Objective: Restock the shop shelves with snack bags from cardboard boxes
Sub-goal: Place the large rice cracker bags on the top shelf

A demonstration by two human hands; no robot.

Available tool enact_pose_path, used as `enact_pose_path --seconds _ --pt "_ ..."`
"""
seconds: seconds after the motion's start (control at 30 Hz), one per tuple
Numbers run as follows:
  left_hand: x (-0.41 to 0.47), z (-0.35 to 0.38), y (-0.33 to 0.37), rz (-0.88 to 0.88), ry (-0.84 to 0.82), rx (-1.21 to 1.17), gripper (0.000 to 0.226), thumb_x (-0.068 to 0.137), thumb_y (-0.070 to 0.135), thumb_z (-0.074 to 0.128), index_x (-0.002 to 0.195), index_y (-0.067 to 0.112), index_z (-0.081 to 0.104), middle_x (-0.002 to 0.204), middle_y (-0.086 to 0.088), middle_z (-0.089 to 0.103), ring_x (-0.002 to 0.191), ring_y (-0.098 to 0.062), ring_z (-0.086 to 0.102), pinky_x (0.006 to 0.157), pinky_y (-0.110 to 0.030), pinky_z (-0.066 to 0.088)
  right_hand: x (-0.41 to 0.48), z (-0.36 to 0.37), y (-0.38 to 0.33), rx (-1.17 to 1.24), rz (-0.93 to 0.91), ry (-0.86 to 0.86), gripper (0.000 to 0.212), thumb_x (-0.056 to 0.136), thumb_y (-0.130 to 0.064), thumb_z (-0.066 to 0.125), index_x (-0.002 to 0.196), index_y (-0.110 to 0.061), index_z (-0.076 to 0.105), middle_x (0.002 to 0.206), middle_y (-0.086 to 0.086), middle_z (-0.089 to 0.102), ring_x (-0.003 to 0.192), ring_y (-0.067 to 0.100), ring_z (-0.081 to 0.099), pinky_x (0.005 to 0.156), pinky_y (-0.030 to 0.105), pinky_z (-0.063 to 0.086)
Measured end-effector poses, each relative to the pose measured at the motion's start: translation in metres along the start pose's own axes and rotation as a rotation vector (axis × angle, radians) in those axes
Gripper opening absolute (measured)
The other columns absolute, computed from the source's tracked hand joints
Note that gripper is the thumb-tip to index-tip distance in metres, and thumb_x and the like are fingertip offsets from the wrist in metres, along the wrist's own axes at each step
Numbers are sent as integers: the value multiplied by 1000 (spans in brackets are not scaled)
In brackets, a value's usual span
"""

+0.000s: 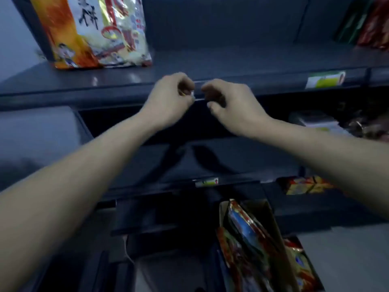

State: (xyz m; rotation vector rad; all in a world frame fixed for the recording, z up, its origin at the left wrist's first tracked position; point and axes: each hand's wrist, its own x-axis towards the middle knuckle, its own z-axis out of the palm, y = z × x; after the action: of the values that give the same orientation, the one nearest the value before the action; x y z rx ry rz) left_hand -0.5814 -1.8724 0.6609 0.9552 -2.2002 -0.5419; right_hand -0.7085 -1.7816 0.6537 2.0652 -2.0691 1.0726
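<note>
My left hand (170, 98) and my right hand (229, 104) are both at the front edge of the upper dark shelf (231, 60). Their fingers are curled and pinch a small clear label strip (198, 92) on the shelf edge from either side. A large orange and white snack bag (94, 32) stands upright on that shelf at the far left. Down on the floor at the lower right stands an open cardboard box (270, 216), with several shiny red and blue snack bags (250, 239) upright inside it.
A green and white price label (325, 79) sits on the shelf edge to the right. Green and red bags (366, 24) stand at the top right. The lower shelf (168, 163) carries a small label (207, 182) and yellow packs (307, 185) at its right.
</note>
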Motion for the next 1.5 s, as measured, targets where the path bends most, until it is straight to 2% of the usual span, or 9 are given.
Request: enact_pose_path --seconds 0.17,0.37,0.53,0.63,0.73,0.9,1.07,1.27,1.5 --pt "-73 106 10 -219 -416 -46 11 82 6 65 89 13 62 73 5 56 78 -14 52 69 -23 42 -98 9 78 -131 142 -370 31 88 -13 56 119 -11 59 117 10 65 108 29 59 92 38 47" --pt "-152 197 2 -492 -619 17 13 80 14 70 91 8 67 92 -8 63 89 -20 59 75 -27 45 -177 33 142 -212 248 -701 30 87 -15 53 116 -9 61 119 13 63 112 32 57 90 38 47" --pt "-220 246 -8 -794 -755 7 35 86 19 66 59 14 43 66 -3 47 66 -18 48 52 -25 33 -224 67 173 -201 230 -942 38 93 -21 51 130 -15 51 133 10 54 118 28 52 93 39 47" --pt "-255 264 -8 -938 -801 -16 21 88 27 65 78 9 58 83 -5 57 85 -24 59 59 -29 43 -245 79 180 -160 250 -1048 45 96 -20 50 140 -12 42 142 11 46 125 29 47 97 37 46" --pt "-286 285 -10 -1064 -861 21 55 89 39 61 127 1 52 122 -12 59 119 -28 56 80 -30 47 -259 85 185 -171 236 -1117 50 95 -22 52 143 -13 38 146 12 41 131 29 42 102 36 43" --pt "-311 308 -13 -1172 -772 111 52 94 34 54 133 0 46 135 -14 54 123 -27 55 99 -32 47 -267 84 195 -177 244 -1147 52 95 -24 53 143 -12 37 146 12 40 126 29 47 101 36 45" --pt "-314 316 -25 -1206 -597 -95 30 95 12 48 117 -4 60 118 -22 64 111 -34 63 87 -36 52 -272 83 204 -158 283 -1133 51 95 -24 53 142 -8 40 142 13 45 121 28 51 96 33 46" --pt "-287 274 -8 -1069 -598 -161 15 87 12 59 75 10 67 52 -1 57 46 -15 52 45 -22 48 -264 77 208 -46 398 -1110 49 92 -25 58 136 -10 44 134 10 53 117 26 54 98 35 47" --pt "-234 158 23 -854 -517 -265 21 55 0 54 44 16 46 41 4 38 35 -7 34 41 -12 30 -232 46 199 730 650 -1011 43 83 -5 68 121 -15 49 114 -4 64 115 17 57 103 30 40"
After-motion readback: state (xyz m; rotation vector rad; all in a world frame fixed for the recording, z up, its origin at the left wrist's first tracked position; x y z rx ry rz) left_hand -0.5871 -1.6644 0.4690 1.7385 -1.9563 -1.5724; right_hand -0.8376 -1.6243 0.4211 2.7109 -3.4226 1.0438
